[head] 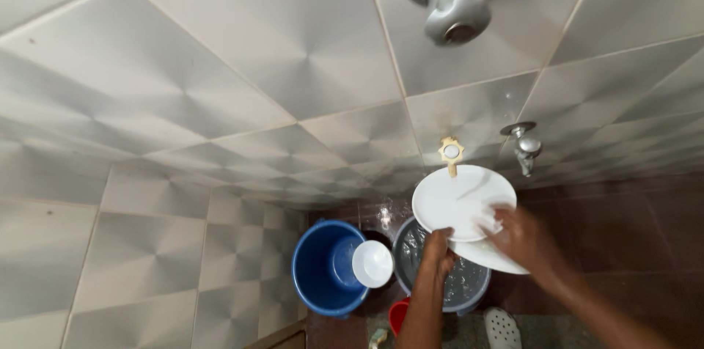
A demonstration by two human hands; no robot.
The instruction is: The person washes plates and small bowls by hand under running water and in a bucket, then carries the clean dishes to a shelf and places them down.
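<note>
My left hand (437,252) grips the lower edge of a round white plate (458,199) held up above a grey basin (463,287) of water. My right hand (519,235) lies against the plate's right side, its fingers rubbing the face. A second white plate (488,255) shows beneath the first, under my right hand. Which hand carries the lower plate I cannot tell.
A blue bucket (323,268) with a white bowl-like scoop (372,264) at its rim stands left of the basin. A red cup (398,314) sits below. Two wall taps (525,145) and a yellow one (451,152) stick out of the grey tiled wall; a white sandal (502,327) is on the floor.
</note>
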